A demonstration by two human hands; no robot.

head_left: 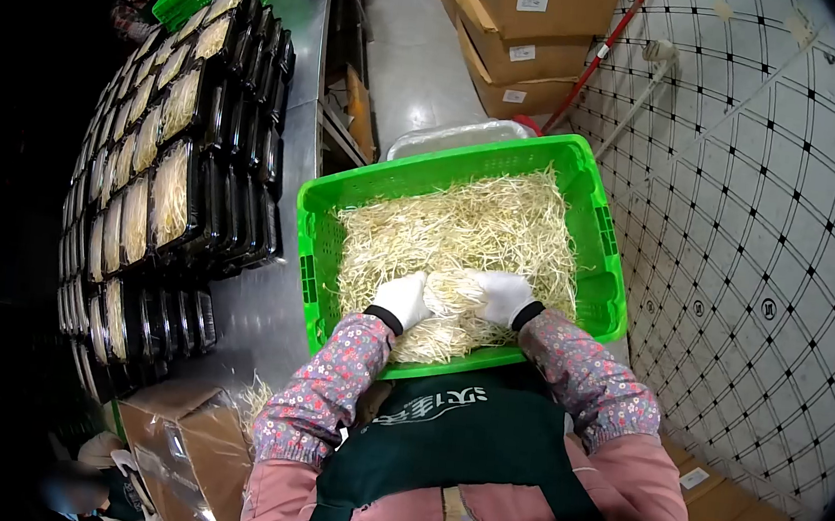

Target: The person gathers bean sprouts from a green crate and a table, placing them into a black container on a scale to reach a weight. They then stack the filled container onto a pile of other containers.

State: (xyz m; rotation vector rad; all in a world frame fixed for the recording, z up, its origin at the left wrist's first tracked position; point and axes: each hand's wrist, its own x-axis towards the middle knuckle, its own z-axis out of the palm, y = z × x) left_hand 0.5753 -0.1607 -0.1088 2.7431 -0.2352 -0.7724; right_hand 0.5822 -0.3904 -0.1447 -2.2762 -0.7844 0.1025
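Note:
A green plastic crate [602,168] in front of me is filled with pale bean sprouts [441,223]. Over its near part, my left hand [403,298] and my right hand [504,297], both in white gloves, face each other. Between them is a bunch of sprouts [455,292], with the fingers of both hands closed around its two sides. Some fingertips are hidden by the sprouts.
Stacked black trays of sprouts [171,192] stand on a metal table [262,306] at the left. A cardboard box [179,439] is at lower left, near another person [115,483]. Cartons [519,39], a red pole [603,52] and a patterned wall [754,213] lie beyond and right.

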